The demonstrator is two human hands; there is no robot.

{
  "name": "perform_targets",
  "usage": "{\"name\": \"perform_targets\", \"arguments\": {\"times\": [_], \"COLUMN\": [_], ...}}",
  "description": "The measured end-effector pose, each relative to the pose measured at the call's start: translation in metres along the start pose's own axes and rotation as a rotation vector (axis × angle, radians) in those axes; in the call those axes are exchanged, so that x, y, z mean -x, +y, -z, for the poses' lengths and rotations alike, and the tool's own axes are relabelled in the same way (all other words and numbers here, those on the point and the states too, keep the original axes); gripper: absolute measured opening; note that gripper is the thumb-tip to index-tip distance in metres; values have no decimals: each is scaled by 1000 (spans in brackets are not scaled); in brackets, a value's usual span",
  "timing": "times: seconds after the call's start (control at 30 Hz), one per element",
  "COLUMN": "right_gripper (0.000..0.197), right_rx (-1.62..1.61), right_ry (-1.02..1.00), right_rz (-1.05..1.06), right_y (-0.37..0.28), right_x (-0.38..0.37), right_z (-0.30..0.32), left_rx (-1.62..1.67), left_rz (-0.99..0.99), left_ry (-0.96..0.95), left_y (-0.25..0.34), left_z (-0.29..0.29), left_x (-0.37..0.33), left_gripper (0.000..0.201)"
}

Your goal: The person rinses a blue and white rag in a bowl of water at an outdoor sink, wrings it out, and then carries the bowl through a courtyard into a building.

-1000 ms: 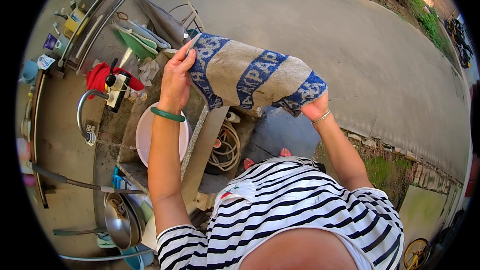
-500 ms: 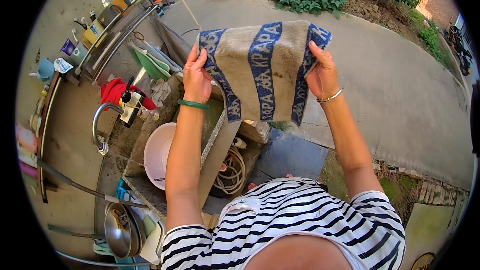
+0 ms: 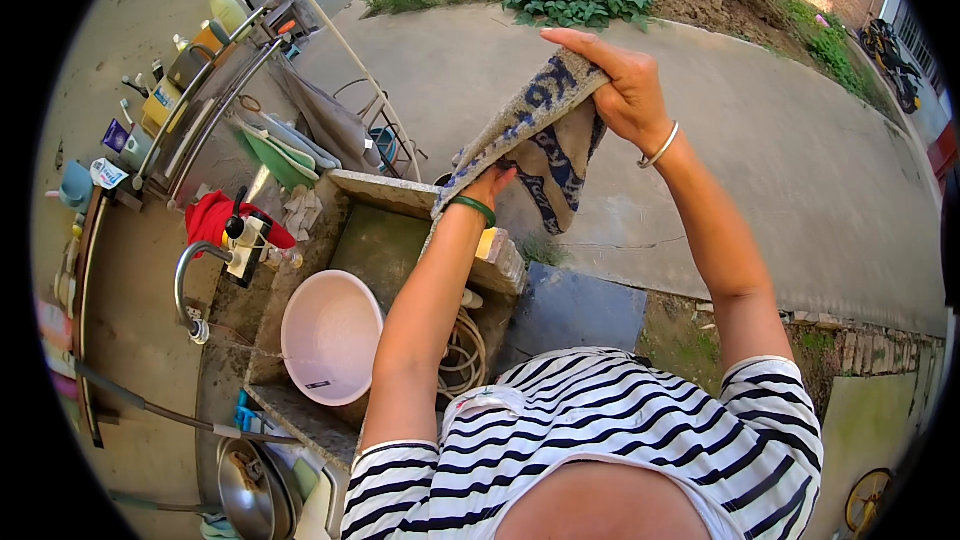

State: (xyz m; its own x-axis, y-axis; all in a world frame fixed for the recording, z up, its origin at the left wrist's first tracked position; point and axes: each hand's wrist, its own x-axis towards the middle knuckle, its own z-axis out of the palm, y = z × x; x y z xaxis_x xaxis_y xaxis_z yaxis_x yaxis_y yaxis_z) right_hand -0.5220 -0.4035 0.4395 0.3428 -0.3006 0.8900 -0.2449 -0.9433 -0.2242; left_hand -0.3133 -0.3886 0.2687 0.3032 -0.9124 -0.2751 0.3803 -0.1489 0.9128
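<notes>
A beige towel with dark blue patterned stripes hangs folded and slanting between my hands, above the paved yard. My right hand grips its upper right end, fingers stretched along the fold. Lower down at the left end is my left hand; the cloth covers most of its fingers, and its thumb side shows against the towel. A green bangle sits on the left wrist, a silver one on the right. Below and left, a pale pink basin rests in a concrete sink.
A curved metal faucet lets out a thin stream toward the basin. A red cloth lies behind it. Toiletries stand on a wall rack. A coiled hose lies in the neighbouring compartment; metal pans are at lower left.
The towel was spread flat between both hands; now it is folded and slanted. My left hand has moved right and down under the cloth; my right hand has risen slightly.
</notes>
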Motion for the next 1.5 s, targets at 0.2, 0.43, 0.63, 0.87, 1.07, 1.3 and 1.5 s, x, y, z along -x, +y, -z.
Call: {"name": "perform_targets", "arguments": {"times": [0.2,0.43,0.63,0.87,1.07,1.3,1.5], "right_gripper": [26,24,35,38,34,34,34], "right_rx": [-172,-283,-914,-1037,-1120,-1741,-1788], "right_ry": [-5,-231,267,155,59,-162,-109], "right_rz": [-171,-557,-1063,-1024,-1021,-1015,-1040], "right_y": [-3,83,50,28,26,67,36], "right_x": [16,63,33,8,0,21,21], "right_z": [42,58,18,18,10,-7,-34], "left_rx": [232,-202,-273,-207,-380,265,404], "left_rz": [-451,-932,-681,-448,-226,19,-76], "left_ry": [-268,-140,-269,-103,-188,-410,-367], "left_y": [46,119,164,163,163,147,134], "left_z": [9,38,70,64,83,69,63], "left_x": [28,34,44,59,68,87,112], "left_gripper": [27,27,18,36,72,63,58]}}
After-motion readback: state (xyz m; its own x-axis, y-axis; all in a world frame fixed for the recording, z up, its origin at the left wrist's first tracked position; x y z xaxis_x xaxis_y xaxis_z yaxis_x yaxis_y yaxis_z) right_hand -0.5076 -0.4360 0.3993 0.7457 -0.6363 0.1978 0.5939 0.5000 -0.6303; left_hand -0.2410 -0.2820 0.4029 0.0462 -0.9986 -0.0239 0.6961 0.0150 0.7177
